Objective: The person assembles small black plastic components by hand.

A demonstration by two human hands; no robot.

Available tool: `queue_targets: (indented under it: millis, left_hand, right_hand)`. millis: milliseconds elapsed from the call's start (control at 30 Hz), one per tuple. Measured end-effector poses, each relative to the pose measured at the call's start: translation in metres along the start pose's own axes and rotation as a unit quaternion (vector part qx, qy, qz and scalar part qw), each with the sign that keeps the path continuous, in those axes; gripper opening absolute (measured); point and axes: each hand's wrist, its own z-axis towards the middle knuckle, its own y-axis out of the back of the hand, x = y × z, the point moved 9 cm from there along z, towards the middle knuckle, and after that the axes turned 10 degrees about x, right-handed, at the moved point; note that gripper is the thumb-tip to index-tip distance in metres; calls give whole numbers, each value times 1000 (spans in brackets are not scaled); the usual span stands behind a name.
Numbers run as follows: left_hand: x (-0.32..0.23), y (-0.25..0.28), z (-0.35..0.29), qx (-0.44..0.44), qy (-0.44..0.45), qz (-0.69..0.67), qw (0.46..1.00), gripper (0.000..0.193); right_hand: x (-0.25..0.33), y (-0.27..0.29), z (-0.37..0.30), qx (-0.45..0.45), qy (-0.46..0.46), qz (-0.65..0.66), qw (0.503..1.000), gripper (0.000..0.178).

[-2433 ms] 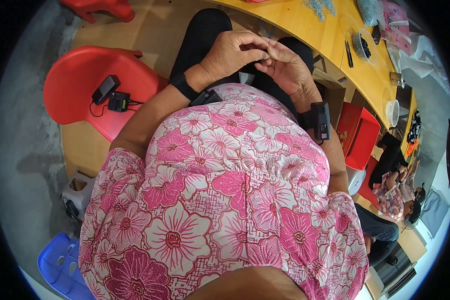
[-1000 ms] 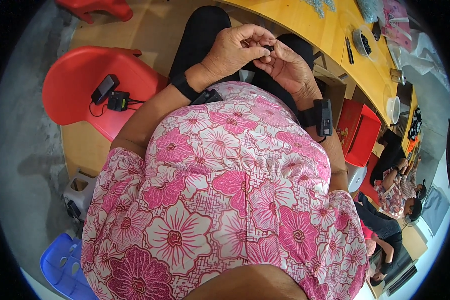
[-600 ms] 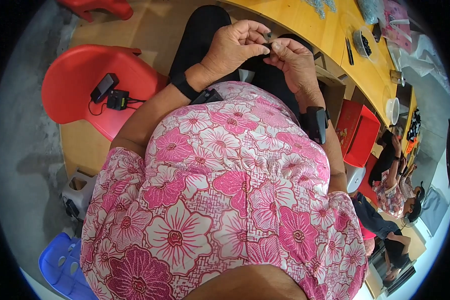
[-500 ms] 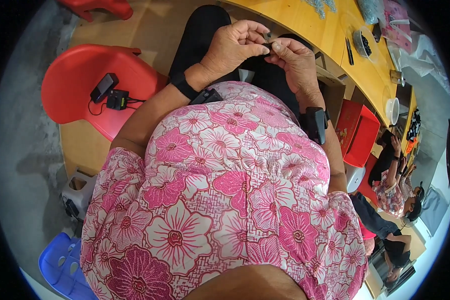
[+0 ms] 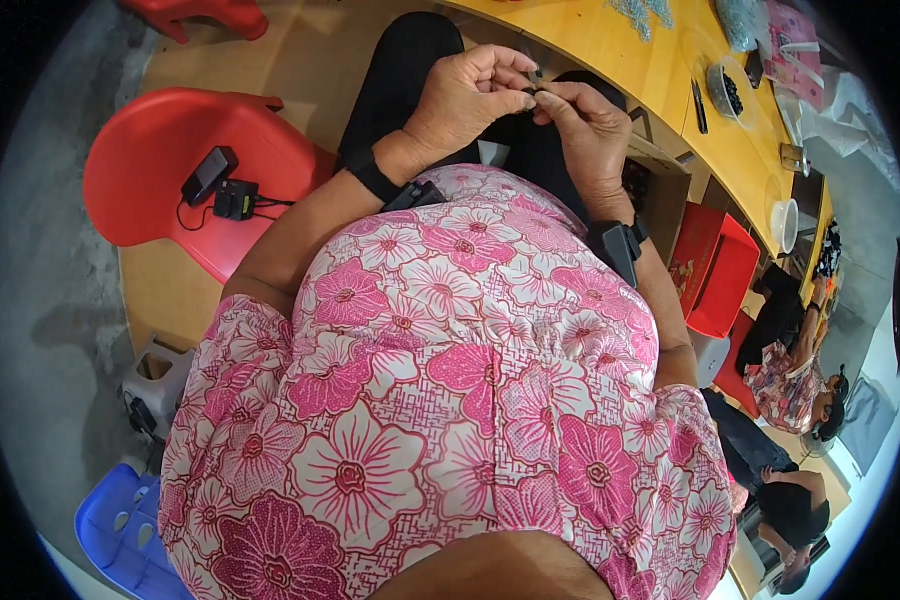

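Note:
Above my lap, my left hand (image 5: 468,98) and my right hand (image 5: 592,135) meet at the fingertips. Thumb and fingers of my left hand pinch a small dark piece (image 5: 536,76), mostly covered by the fingers; its kind is too small to tell. My right thumb and forefinger are closed on the same spot, touching the left fingertips. To the right, on the yellow table (image 5: 660,75), stands a clear bowl (image 5: 713,82) with small black parts (image 5: 732,92) in it. Beside the bowl lies a black pen-like stick (image 5: 700,106).
A red chair (image 5: 160,150) at my left carries two black devices with cables. Right of me are a red box (image 5: 715,270), a metal can (image 5: 795,158) and a white round tub (image 5: 785,225). Clear bags lie at the table's far end. Other people sit at far right.
My right hand has turned slightly, its wrist shifting left and down, and its fingers now press closer to the left fingertips. At far right, a co-worker's arm has moved.

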Motion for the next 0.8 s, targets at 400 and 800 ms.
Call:
queue_targets:
  millis: [400,800]
  left_hand:
    - [-18,1,1,-13,-47,69,996,25]
    - [-28,1,2,-13,-74,64,995,20]
  right_hand:
    - [-39,-5,-3,-10,-175,274,946,11]
    - [-39,-29,-4,150,-211,368,893,34]
